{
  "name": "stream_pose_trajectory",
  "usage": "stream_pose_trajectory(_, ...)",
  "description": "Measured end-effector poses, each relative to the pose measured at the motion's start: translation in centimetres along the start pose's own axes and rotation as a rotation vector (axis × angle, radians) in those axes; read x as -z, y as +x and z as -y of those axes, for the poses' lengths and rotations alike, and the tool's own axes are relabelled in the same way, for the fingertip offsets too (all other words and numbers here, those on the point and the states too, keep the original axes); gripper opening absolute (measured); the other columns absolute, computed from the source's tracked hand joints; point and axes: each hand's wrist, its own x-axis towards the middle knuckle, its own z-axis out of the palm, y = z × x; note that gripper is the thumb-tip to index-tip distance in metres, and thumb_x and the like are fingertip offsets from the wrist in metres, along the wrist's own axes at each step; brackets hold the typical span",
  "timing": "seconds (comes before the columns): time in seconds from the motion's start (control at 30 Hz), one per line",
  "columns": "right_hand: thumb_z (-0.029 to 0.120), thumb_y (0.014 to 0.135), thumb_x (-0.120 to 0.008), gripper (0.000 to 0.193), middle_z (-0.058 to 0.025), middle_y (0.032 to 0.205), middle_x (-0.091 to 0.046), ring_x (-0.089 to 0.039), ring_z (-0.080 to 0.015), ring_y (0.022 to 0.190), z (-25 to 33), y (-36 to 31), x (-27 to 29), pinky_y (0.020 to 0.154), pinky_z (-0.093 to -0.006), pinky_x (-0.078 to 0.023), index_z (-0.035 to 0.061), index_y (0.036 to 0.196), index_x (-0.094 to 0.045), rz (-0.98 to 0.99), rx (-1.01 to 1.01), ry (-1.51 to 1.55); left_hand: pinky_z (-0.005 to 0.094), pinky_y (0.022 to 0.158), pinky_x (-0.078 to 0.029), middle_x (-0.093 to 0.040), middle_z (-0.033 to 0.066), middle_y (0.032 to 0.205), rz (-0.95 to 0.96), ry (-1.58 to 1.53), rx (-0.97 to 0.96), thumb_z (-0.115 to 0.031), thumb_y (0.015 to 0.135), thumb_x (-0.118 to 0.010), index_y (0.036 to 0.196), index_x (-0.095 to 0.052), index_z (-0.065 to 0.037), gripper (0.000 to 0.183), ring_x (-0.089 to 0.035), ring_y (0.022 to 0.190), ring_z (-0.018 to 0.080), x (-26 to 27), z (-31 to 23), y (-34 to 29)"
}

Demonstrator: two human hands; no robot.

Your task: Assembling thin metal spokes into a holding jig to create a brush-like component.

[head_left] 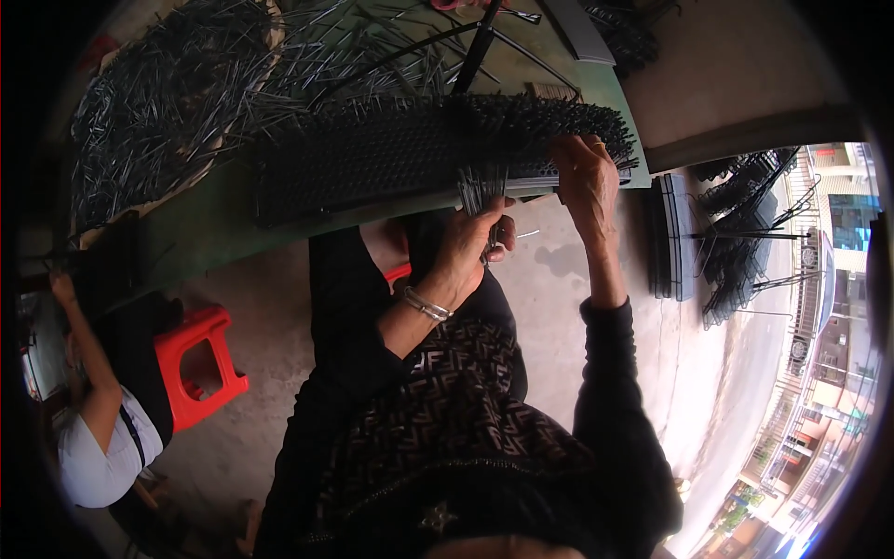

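Observation:
My left hand (463, 250) is closed around a bundle of thin dark rods (480, 188), which stands up out of the fist beside the table's front edge. A long black block (363, 154), studded all over with small rod ends or holes, lies along that edge. At the block's right end my right hand (589, 186) bends down with its fingers pinched together. Whatever sits between those fingertips is hidden. Upright pegs (549, 116) crowd the block's right part, close to this hand.
On the green table (219, 242), a large heap of loose dark rods (168, 107) spreads at the left. A black stand (480, 47) rises behind the block. Another person (107, 419) works at far left near a red stool (200, 368). Wire racks (740, 233) stand at right.

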Motion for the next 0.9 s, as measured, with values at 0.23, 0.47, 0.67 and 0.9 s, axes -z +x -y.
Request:
stream_pose_trajectory(0.23,0.021,0.092,-0.061,0.021,-0.0064,0.096,-0.061,-0.062,-0.0227,0.082,0.5,-1.5,-0.6,0.069,-0.0339,-0.049,0.0164,0.11,-0.071,-0.088,-0.078,-0.25,0.0225,0.046,-0.031,-0.056,0.0036,0.068,0.012,0.025,-0.01,-0.028,0.095,-0.062,0.106,-0.062,0.0,0.03,-0.052,0.059,0.0109,-0.3,0.0,-0.9)
stream_pose_trajectory(0.47,0.023,0.095,-0.061,0.03,-0.0031,0.077,-0.062,-0.055,-0.0073,0.071,2.5,-2.7,1.6,0.065,-0.0247,-0.047,-0.0014,0.11,-0.067,0.349,-0.375,0.586,0.0217,0.045,-0.031,-0.059,0.0042,0.07,0.062,0.111,0.047,-0.03,0.094,-0.064,0.106,-0.063,-0.001,0.031,-0.054,0.059,0.011,-0.4,-0.4,-1.4)
stream_pose_trajectory(0.67,0.02,0.09,-0.063,0.023,-0.0051,0.078,-0.065,-0.057,-0.0107,0.067,0.7,-3.9,1.1,0.06,-0.0252,-0.046,-0.0021,0.088,-0.067,0.481,-0.239,0.859,0.0197,0.043,-0.03,-0.068,0.0083,0.082,0.03,0.188,0.105,-0.032,0.09,-0.068,0.105,-0.065,-0.006,0.03,-0.065,0.065,0.0146,-0.7,-0.4,-1.6)
stream_pose_trajectory(0.9,0.016,0.088,-0.06,0.022,-0.0074,0.079,-0.065,-0.058,-0.0124,0.071,0.4,-4.1,2.0,0.062,-0.0256,-0.046,-0.0045,0.091,-0.067,0.61,-0.304,0.844,0.0201,0.041,-0.031,-0.07,0.0106,0.085,0.039,0.269,0.114,-0.035,0.091,-0.067,0.105,-0.065,-0.004,0.033,-0.067,0.066,0.0172,-0.7,0.0,-1.4)
